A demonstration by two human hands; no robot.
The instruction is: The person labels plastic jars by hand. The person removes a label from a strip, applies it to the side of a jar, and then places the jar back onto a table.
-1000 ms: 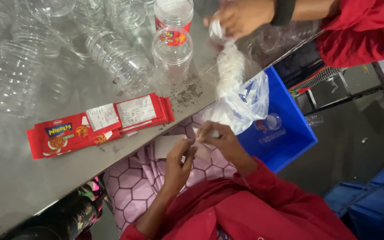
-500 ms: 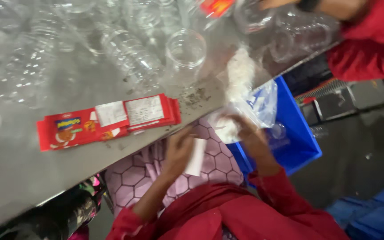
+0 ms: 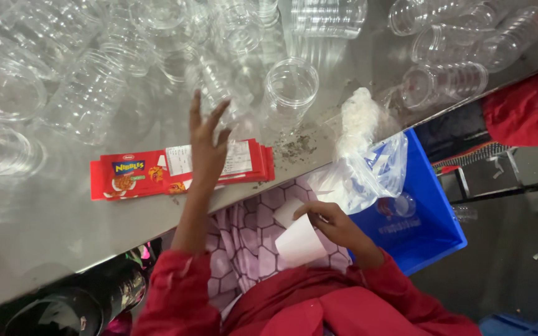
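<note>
Left hand [image 3: 207, 140] raised, fingers spread, holding nothing, above the red labels [image 3: 182, 169] lying flat on the steel table [image 3: 45, 236]. Right hand [image 3: 331, 224] pinches a white label [image 3: 299, 242] over the lap. Labels look thin, light and floppy; best pinched at an edge. Clear jars [image 3: 291, 87] stand beyond.

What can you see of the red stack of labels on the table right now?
The red stack of labels lies flat near the front edge of the metal table, long side running left to right. It looks like several thin printed paper or film strips, fanned slightly at the right end, red with white panels and small pictures. The left hand is above its middle with fingers spread, hiding part of it; whether it touches is unclear. Clear plastic jars stand behind it.
</note>
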